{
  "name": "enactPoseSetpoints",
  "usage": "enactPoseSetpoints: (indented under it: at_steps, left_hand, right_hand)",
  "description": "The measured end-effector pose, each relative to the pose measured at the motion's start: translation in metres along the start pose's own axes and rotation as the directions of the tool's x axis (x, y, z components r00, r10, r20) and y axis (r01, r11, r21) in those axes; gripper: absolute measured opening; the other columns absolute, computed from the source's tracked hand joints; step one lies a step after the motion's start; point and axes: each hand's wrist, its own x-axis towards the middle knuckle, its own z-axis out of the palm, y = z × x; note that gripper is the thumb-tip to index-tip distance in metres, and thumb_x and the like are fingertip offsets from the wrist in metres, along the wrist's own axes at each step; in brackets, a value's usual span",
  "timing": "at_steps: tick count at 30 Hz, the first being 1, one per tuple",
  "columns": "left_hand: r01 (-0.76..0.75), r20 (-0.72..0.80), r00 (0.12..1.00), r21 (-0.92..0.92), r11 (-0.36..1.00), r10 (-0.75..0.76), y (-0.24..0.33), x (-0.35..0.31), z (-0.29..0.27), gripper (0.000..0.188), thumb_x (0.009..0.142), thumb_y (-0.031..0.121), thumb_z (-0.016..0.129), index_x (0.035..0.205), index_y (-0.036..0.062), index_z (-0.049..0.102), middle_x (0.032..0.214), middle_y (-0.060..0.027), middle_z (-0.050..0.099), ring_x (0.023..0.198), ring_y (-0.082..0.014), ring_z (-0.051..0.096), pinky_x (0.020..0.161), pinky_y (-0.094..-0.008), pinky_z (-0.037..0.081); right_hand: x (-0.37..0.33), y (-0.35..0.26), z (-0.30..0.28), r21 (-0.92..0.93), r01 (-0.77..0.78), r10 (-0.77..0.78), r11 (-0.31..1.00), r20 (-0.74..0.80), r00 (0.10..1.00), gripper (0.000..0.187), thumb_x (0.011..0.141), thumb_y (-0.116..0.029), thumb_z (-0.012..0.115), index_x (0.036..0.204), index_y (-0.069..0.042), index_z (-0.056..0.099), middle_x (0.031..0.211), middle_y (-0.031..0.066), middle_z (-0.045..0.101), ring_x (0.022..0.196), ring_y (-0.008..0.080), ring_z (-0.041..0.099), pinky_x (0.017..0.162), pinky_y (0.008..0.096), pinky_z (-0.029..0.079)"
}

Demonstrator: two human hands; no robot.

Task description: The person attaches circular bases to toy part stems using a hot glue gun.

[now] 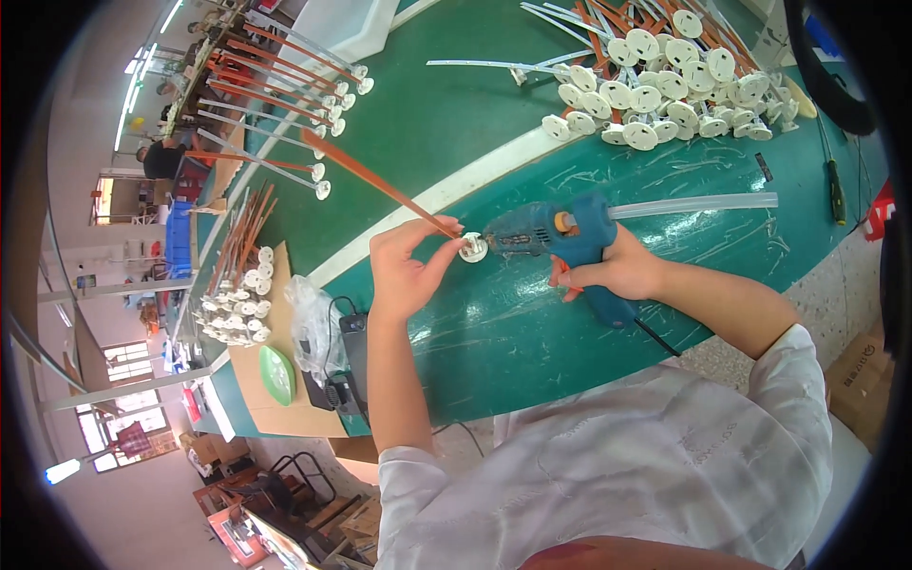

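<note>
Between the thumb and fingers of my left hand [413,261] is an orange-brown strip [366,176] with a small round white disc [472,248] at its near end. The strip slants up and away to the left. My right hand [617,271] is wrapped round the handle of a blue glue gun [591,228], with fingers at its orange trigger. A long translucent glue stick [698,203] sticks out of the gun's back. The gun's nozzle points left, close to the disc; whether they touch I cannot tell.
Many strips with white discs [665,85] lie heaped at the back right. More strips [271,85] lie in a row at the far left, others on cardboard [275,380] at left. Beside them are a green dish [276,375], a plastic bag [315,328] and a black device [353,351]. A screwdriver [835,190] lies right.
</note>
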Motion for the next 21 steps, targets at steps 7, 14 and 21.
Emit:
enactPoseSetpoints:
  at_steps: [7, 14, 21]
  left_hand:
    - [0.121, -0.222, 0.965, -0.099, 0.988, -0.14, -0.041, 0.011, -0.029, 0.017, 0.082, -0.001, 0.074, 0.099, -0.0029, 0.071, 0.09, -0.0091, 0.074, 0.085, -0.0149, 0.071, 0.08, -0.0266, 0.054]
    - [0.14, -0.536, 0.779, -0.356, 0.924, -0.325, -0.145, 0.114, -0.077, 0.018, 0.086, 0.0, 0.072, 0.102, -0.0053, 0.065, 0.093, -0.0115, 0.073, 0.085, -0.0155, 0.07, 0.076, -0.024, 0.053]
    - [0.28, -0.696, 0.67, -0.085, 0.956, -0.258, -0.217, 0.175, -0.076, 0.021, 0.082, 0.009, 0.075, 0.097, -0.0034, 0.068, 0.09, -0.0132, 0.076, 0.08, -0.0176, 0.072, 0.072, -0.0282, 0.055]
  right_hand:
    - [0.002, -0.014, -0.006, 0.311, -0.048, 0.085, 0.949, -0.106, 0.991, 0.033, 0.083, -0.008, 0.067, 0.114, 0.0, 0.056, 0.1, 0.0156, 0.065, 0.099, 0.0302, 0.067, 0.075, 0.0443, 0.06]
    - [0.004, -0.014, -0.005, 0.273, -0.109, 0.131, 0.956, -0.066, 0.989, 0.032, 0.084, -0.001, 0.066, 0.114, 0.0, 0.056, 0.102, 0.0168, 0.066, 0.103, 0.0318, 0.067, 0.078, 0.0462, 0.06]
    - [0.002, -0.016, -0.006, 0.339, -0.118, 0.138, 0.933, -0.035, 0.99, 0.025, 0.086, 0.001, 0.067, 0.11, -0.001, 0.057, 0.099, 0.0137, 0.065, 0.099, 0.027, 0.067, 0.076, 0.0421, 0.06]
